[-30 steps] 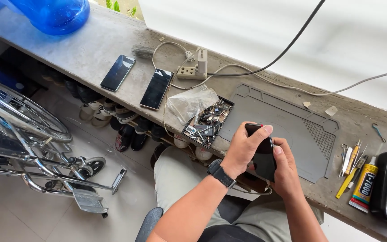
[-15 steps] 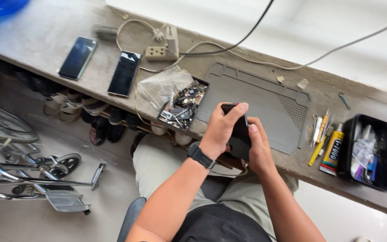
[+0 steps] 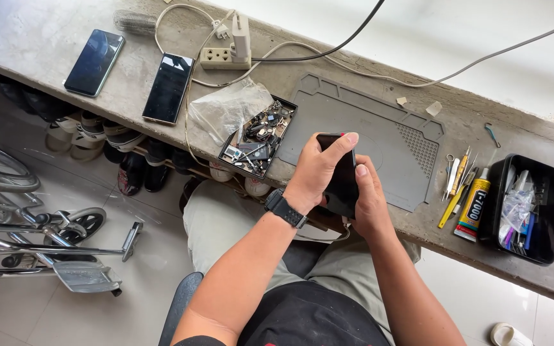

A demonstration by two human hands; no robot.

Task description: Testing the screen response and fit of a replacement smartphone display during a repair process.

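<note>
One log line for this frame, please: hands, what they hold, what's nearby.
left hand: grips black smartphone | right hand: supports same phone | below: grey rubber work mat | nearby: black tray of small parts

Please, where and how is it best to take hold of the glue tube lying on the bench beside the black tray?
Probably grip the glue tube across its flat yellow body, coming from above. It lies flat on the bench, nozzle pointing away. Tweezers crowd its left side and the black tray its right, so a pinch at the free lower black end is safest.

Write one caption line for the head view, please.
Both hands, left hand and right hand, hold a black smartphone above a grey rubber work mat.
</note>
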